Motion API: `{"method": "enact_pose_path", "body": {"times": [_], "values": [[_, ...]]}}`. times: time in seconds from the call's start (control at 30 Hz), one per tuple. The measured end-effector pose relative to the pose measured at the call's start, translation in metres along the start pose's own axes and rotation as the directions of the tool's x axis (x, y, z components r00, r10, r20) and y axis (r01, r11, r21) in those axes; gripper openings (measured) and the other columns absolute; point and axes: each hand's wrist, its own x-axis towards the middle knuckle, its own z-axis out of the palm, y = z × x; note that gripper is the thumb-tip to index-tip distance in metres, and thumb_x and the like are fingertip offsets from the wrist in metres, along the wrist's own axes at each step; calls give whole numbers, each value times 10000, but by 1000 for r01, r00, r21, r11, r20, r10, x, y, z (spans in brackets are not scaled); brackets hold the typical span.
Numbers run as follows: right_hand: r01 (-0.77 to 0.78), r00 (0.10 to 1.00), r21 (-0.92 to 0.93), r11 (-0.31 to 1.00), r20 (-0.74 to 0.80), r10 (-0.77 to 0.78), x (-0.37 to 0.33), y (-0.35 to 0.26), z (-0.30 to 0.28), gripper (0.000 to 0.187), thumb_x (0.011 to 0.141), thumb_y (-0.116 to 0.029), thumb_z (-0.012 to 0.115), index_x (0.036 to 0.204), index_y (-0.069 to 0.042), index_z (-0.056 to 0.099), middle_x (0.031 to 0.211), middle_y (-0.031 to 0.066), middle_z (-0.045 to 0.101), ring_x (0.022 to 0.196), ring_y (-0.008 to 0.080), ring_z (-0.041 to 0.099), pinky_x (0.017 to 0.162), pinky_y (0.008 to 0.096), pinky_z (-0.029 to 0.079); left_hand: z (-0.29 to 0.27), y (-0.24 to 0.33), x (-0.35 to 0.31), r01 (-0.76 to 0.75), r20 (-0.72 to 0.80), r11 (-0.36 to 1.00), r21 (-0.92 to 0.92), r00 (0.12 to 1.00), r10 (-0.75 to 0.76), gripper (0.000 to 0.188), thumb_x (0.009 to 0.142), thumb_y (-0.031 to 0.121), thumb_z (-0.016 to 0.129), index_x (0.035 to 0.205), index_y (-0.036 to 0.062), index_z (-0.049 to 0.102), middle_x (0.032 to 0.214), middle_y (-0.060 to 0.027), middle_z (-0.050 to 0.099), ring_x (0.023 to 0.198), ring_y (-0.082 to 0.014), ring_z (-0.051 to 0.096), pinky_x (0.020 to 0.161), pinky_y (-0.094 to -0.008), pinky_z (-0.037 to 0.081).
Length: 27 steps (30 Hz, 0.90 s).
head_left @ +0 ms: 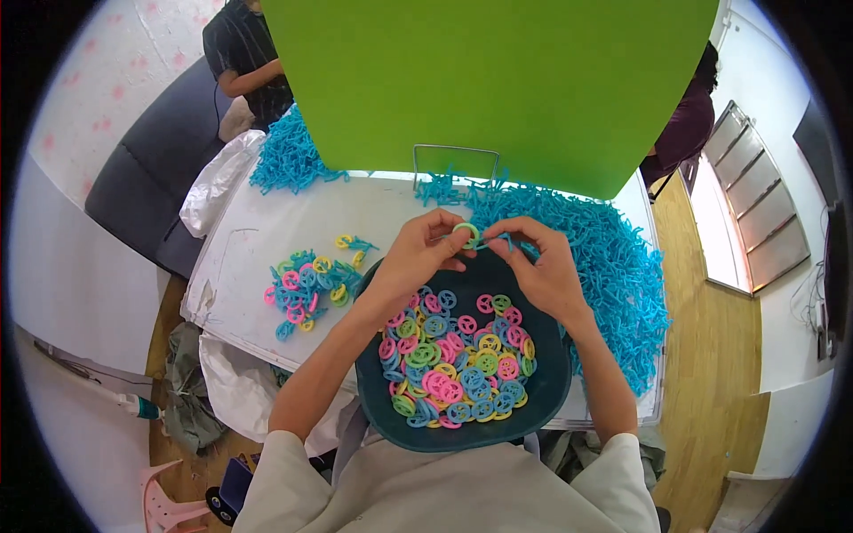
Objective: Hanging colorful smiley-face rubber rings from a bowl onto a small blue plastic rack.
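Note:
Above the far rim of a dark green basin (pixel 548 355), my two hands are close together. Between the fingertips of my left hand (pixel 428 253) is a small green plastic wheel (pixel 471 229). My right hand (pixel 544 271) pinches a thin blue plastic piece (pixel 505 238), its near end against the wheel; whether the two are joined I cannot tell. Many pink, yellow, green and blue plastic wheels (pixel 449 385) lie in the basin, which sits against my body at the table's near edge.
Blue plastic pieces (pixel 613 266) are heaped along the table's right side, with another blue pile (pixel 293 155) at the far left. Wheels joined to blue pieces (pixel 306 289) lie left of the basin. A green panel (pixel 498 89) stands across the back, with a person on either side.

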Motion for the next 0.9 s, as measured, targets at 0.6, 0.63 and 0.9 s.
{"method": "enact_pose_path", "body": {"times": [0.6, 0.63, 0.9], "values": [[169, 985, -176, 970, 19, -169, 0, 2, 4, 163, 801, 80, 595, 927, -8, 648, 892, 111, 671, 816, 210, 648, 751, 299, 505, 0, -9, 1, -41, 7, 999, 3, 999, 41, 162, 976, 187, 535, 1013, 30, 537, 943, -45, 621, 864, -110, 617, 734, -257, 536], [170, 985, -176, 970, 19, -169, 0, 2, 5, 163, 801, 80, 595, 927, -8, 648, 892, 111, 671, 816, 210, 648, 751, 299, 505, 1, -11, 2, -42, 6, 999, 3, 999, 42, 162, 976, 187, 535, 1013, 30, 537, 943, -45, 621, 864, -110, 617, 734, -257, 536], [-86, 996, 43, 995, 32, 85, -1, 8, 9, 93, 852, 57, 604, 930, 10, 624, 874, 48, 658, 839, 95, 614, 753, 250, 498, 9, -18, 3, -236, -53, 942, 237, 965, 255, 46, 955, 29, 507, 932, 11, 472, 854, -61, 584, 766, -97, 576, 677, -244, 508]]}}
